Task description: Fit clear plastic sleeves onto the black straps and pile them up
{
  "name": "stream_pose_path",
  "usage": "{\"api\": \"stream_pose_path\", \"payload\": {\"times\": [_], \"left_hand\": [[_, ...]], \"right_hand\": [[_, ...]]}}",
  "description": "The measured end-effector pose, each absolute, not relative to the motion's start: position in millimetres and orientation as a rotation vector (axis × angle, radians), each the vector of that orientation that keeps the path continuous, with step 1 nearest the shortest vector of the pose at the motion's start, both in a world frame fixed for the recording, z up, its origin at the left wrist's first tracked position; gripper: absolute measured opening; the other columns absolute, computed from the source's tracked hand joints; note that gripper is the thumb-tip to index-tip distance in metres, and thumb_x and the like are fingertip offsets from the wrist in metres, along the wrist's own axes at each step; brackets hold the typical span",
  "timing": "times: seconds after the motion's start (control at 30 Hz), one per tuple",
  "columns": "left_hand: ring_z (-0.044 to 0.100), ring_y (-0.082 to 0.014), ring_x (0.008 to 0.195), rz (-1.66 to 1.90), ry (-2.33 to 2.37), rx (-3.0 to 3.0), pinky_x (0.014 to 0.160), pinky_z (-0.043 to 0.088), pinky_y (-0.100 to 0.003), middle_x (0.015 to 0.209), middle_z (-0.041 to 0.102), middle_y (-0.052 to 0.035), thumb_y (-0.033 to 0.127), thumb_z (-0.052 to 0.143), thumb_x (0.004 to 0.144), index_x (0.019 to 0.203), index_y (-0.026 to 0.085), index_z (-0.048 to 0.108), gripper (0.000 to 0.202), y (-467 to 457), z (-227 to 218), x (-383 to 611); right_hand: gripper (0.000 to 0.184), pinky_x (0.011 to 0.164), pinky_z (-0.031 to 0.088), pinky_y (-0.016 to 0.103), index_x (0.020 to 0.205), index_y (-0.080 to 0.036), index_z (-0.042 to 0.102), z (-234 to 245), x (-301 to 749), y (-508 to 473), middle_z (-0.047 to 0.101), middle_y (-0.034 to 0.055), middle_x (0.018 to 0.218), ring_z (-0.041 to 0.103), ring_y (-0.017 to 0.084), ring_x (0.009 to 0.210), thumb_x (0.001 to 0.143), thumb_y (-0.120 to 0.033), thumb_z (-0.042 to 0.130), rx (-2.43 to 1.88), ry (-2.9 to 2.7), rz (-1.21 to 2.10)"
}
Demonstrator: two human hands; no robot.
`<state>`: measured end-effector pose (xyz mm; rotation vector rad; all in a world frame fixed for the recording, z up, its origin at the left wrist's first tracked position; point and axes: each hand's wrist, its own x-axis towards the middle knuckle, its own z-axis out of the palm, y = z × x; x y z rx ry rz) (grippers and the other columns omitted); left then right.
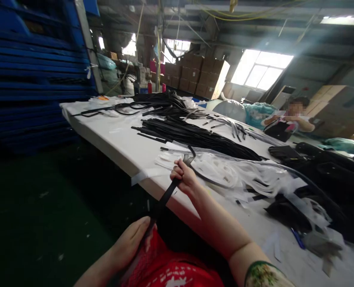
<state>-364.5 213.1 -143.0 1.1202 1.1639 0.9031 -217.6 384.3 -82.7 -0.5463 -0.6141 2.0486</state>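
Observation:
A black strap [164, 200] runs slantwise between my two hands, in front of the table's edge. My right hand [183, 175] is closed around its upper part, and a short end of the strap sticks out above the fist. Lower down, close to my red apron [177, 271], my left hand [135, 237] grips the same strap between thumb and fingers. Just beyond my right hand lie coils of white strips [225, 171] on the white table [111, 143]. Behind them is a long bundle of black strips [191, 137].
Another heap of black strips [165, 103] lies farther back. Black material [332, 171] is piled at the right, with a blue pen [298, 238] nearer me. Across the table is another person [287, 119]. Blue racks [36, 75] stand left, cardboard boxes [195, 73] at the back.

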Motion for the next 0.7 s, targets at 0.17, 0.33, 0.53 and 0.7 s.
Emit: {"api": "stream_pose_path", "payload": {"times": [0.17,0.33,0.53,0.7], "left_hand": [[0.049,-0.0118,0.051,1.058,1.162,1.176,0.055,0.041,-0.025,0.057,0.053,0.0006,0.067,0.038,0.091,0.082,0.015,0.057,0.056,224.4,-125.8,-352.9],[0.046,-0.0098,0.048,1.01,1.136,1.185,0.048,0.035,-0.022,0.057,0.049,0.0027,0.066,0.036,0.091,0.085,0.014,0.055,0.056,220.9,-128.9,-350.3],[0.05,-0.0108,0.048,1.23,1.073,1.259,0.051,0.04,-0.024,0.058,0.052,0.0014,0.062,0.037,0.094,0.087,0.015,0.054,0.051,237.1,-80.7,-351.9],[0.048,-0.0101,0.046,1.299,0.998,1.263,0.05,0.04,-0.024,0.056,0.048,0.0036,0.063,0.039,0.093,0.089,0.015,0.054,0.051,245.9,-55.9,-344.2]], "right_hand": [[0.036,0.049,0.042,0.021,0.084,-0.017,0.058,-93.0,-240.5,337.7,0.03,-0.0118,0.047,0.029,0.005,0.041,0.08,-0.05,0.071,-0.507,-0.955,2.304],[0.027,0.041,0.032,0.013,0.073,-0.018,0.05,-47.9,-220.8,383.6,0.021,-0.0138,0.046,0.016,0.002,0.038,0.081,-0.029,0.073,-0.518,-0.688,2.078],[0.031,0.052,0.045,0.02,0.082,-0.017,0.059,-15.7,-241.8,355.7,0.027,-0.0121,0.047,0.027,0.004,0.04,0.084,-0.045,0.069,-0.394,-1.147,2.189],[0.021,0.051,0.045,0.017,0.08,-0.016,0.056,42.9,-245.5,379.4,0.028,-0.0127,0.046,0.026,0.003,0.038,0.088,-0.031,0.066,-0.36,-1.034,2.215]]}}
